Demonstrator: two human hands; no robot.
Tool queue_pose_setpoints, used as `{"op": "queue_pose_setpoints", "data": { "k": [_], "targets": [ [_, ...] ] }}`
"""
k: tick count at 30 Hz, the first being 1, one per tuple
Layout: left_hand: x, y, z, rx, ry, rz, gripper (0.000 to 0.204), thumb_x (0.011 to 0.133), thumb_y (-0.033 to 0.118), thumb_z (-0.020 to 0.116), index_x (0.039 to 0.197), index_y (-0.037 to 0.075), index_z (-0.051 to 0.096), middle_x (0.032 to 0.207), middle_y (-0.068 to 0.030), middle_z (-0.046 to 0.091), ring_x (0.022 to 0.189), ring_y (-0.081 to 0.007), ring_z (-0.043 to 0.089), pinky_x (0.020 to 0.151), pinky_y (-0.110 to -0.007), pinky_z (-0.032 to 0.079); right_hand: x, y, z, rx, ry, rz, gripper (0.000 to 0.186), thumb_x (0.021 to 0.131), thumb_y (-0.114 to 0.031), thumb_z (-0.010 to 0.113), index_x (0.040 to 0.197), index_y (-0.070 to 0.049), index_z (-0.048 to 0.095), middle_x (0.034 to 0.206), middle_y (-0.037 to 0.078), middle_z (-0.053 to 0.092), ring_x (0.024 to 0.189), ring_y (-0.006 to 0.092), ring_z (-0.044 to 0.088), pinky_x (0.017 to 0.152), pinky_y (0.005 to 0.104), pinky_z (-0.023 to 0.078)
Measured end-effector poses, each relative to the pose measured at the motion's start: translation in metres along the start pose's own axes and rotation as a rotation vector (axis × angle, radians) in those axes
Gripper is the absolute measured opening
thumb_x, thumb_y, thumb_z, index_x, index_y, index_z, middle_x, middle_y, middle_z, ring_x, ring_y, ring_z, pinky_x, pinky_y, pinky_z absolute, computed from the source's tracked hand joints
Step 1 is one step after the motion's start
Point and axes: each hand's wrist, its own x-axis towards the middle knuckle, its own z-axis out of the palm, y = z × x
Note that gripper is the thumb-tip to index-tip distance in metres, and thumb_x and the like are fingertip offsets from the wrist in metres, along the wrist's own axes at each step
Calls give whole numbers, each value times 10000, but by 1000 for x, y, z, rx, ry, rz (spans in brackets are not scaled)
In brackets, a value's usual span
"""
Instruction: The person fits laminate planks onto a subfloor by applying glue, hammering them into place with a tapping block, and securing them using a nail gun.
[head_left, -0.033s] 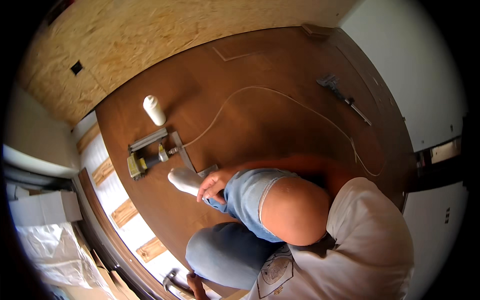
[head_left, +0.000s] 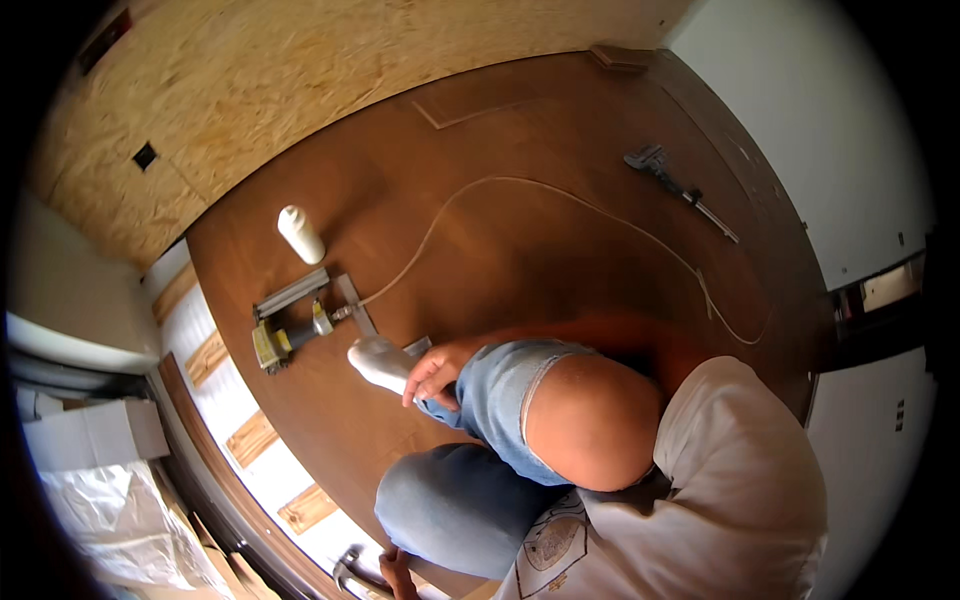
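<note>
My right hand [head_left: 432,376] rests beside my raised denim-covered shin [head_left: 450,395] and white-socked foot [head_left: 378,362], its fingers apart and holding nothing. At the lower edge, my left hand [head_left: 397,572] is closed on the handle of a hammer [head_left: 350,562], beside my other knee. Ahead of me on the brown floor panel [head_left: 500,240] lie a yellow and grey nail gun [head_left: 272,340] with a thin hose [head_left: 440,220], and a flat metal strip [head_left: 357,305], partly hidden. A white bottle [head_left: 300,235] stands behind the nail gun.
A grey tool with a metal shaft [head_left: 680,190] lies at right. Small boards [head_left: 618,60] sit at the far corner. Particleboard [head_left: 230,90] and white walls [head_left: 790,120] bound the space. At left, exposed battens [head_left: 250,435] edge the panel, beside white boxes [head_left: 95,432] and plastic wrapping.
The view has shifted slightly. My socked foot and right hand sit a little farther right, and the hammer in my left hand appears slightly lower and farther right.
</note>
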Motion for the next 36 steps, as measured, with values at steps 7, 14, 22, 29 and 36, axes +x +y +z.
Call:
{"op": "queue_pose_setpoints", "data": {
  "k": [7, 14, 22, 29, 36],
  "targets": [
    [39, -8, -6, 153, -253, 152, 446, 926, 452, 707, 1217, 118, 759, 929, -127, 777, 792, -220, 694, 762, -377, 567, -167, 60, 6, 195, 430, 71, 427, 1034, -318, 599, 1357, -40, 627, 826, 61, 677, 813, 123, 640, 798, 297, 500],
    [-5, 98, 5, 454, -244, 205, 421, 921, 430, 713, 1179, 100, 752, 930, -137, 768, 805, -243, 702, 772, -389, 574, -290, 154, 50, 872, 939, -15, 402, 1037, -311, 596, 1336, -45, 638, 876, 61, 688, 860, 117, 645, 831, 299, 504],
    [8, 252, 127, 794, -343, 436, 394, 915, 404, 720, 1136, 79, 743, 931, -147, 757, 821, -269, 711, 784, -402, 581, -366, 93, 2, 723, 1421, -342, 356, 1048, -298, 583, 1296, -53, 656, 967, 64, 703, 941, 120, 651, 889, 312, 507],
    [-61, 418, 150, 1127, -470, 621, 373, 910, 381, 726, 1099, 61, 736, 931, -157, 748, 834, -292, 718, 794, -413, 587, -415, -26, -6, -749, 1520, -156, 194, 969, -217, 584, 1017, -103, 733, 1020, 79, 721, 986, 344, 665, 898, 459, 519],
    [-165, 537, 86, 1462, -623, 925, 353, 905, 359, 733, 1061, 43, 729, 932, -166, 739, 847, -315, 726, 804, -425, 594, -497, -20, 5, -213, 1456, 397, 268, 906, -276, 552, 856, -54, 694, 993, 157, 729, 945, 419, 661, 790, 525, 530]
  ]
}}
